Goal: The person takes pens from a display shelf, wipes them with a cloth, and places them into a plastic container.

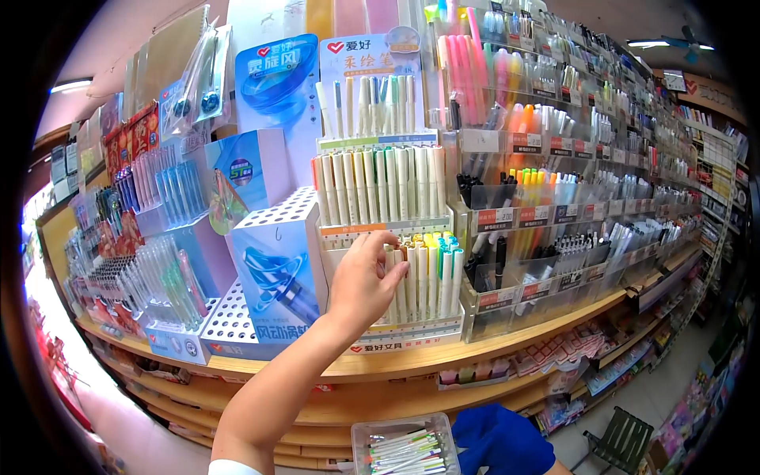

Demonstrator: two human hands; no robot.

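Bare left forearm point(281, 388) rises from a white sleeve, lower left, to the centre, where the left hand point(362, 277) meets white-barrelled pens with coloured tops point(433, 277) in a tiered display rack point(336, 240). Thumb and forefinger curve around the nearest tops; whether they grip one cannot be told. Lower centre, a clear plastic box point(359, 438) holds loose white pens point(406, 457) beside blue cloth point(507, 442).

Over there the lowest rack's white pens point(422, 285) carry yellow, green and blue tops, the basin picture point(275, 79) is blue, and the shelf point(380, 358) below shows pale yellowish wood.
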